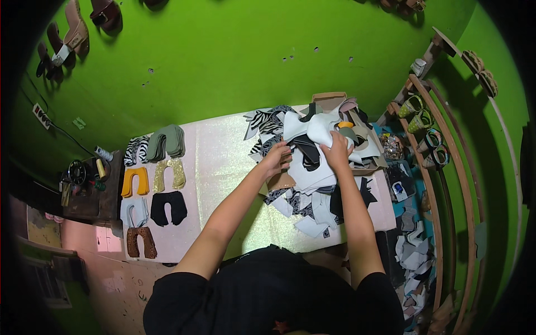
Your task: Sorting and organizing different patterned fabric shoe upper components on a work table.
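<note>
A heap of cut material scraps [301, 173] lies on the right half of the table, in white, black, grey and zebra print. Over its left side my left hand [275, 158] is open, fingers apart and slightly curled beside a black cut piece [305, 146]. My right hand [336, 153] grips the lower edge of a curved white sheet piece [320, 129] on top of the heap. Its fingertips are partly hidden by the folds. Behind and right of the hands, an opened cardboard box [329, 100] is half buried in scraps.
Stacks of U-shaped pieces stand in two columns at the table's left, including green [166, 143], yellow [134, 182] and black [169, 209] ones. A sewing machine [78, 172] is farther left. Wooden racks with sandals [420, 124] and a scrap pile [412, 251] flank the right.
</note>
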A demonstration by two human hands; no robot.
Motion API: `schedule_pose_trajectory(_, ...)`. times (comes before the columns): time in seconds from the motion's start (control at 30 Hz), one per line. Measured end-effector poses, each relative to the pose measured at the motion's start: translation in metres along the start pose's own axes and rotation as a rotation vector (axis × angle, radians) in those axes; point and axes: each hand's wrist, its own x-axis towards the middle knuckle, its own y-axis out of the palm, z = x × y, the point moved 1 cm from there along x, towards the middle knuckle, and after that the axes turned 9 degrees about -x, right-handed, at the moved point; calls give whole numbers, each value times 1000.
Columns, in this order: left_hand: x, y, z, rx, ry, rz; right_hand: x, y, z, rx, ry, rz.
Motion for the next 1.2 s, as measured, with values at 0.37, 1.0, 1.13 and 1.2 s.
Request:
schedule_pose_trajectory(0.37, 33, 44, 7, 423, 427, -75, -19, -3, 3, 8, -178, -142)
schedule_pose_trajectory(1.0, 19, 68, -3, 415, 542, -86, -9, -8, 16, -55, -329, -381)
schedule_pose_trajectory(1.13, 24, 65, -2, 314, 536, -16, -7, -11, 16, 30, -315, -348)
schedule_pose_trajectory(1.2, 22, 68, -2, 291, 518, -10, -6, -9, 13, 38, -296, -340)
